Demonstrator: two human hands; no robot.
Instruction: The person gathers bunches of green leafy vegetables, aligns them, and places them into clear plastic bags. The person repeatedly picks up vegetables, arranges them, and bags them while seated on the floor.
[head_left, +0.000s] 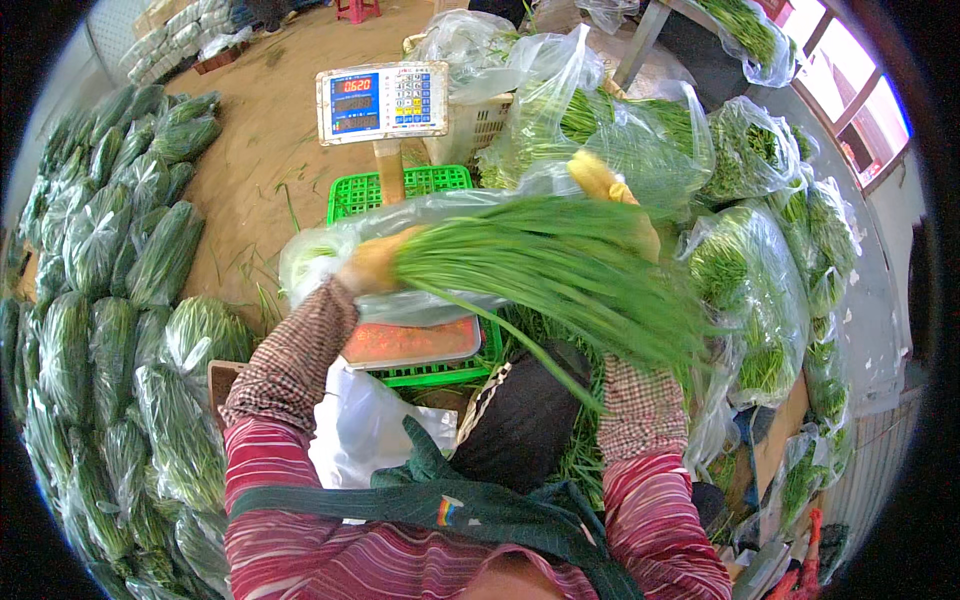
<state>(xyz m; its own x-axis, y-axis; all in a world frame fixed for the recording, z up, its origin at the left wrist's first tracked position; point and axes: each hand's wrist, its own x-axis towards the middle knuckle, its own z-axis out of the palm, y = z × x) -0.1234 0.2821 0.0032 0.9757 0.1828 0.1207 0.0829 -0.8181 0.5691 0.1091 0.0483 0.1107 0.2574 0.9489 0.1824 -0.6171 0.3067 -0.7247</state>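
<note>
My left hand (375, 262), in a yellowish glove, grips a bunch of long green chives (525, 255) near its stalk end. The blades fan out to the right, blurred at the tips. My right hand (604, 184), also gloved, is at the far side of the blades, which cross over my right forearm. Whether its fingers hold anything cannot be told. Beneath the bunch, a clear plastic bag (427, 304) with pale stalk ends at its left lies across the orange pan (412, 341) of a digital scale. The scale's lit display (382, 101) stands beyond.
Bagged greens (97, 247) are piled along the left. More bags of greens (750, 300) stand at the right, next to a pale crate (484, 127). A green plastic basket (401, 180) shows around the scale. Loose greens (585, 450) lie beside my dark-clothed leg (517, 427).
</note>
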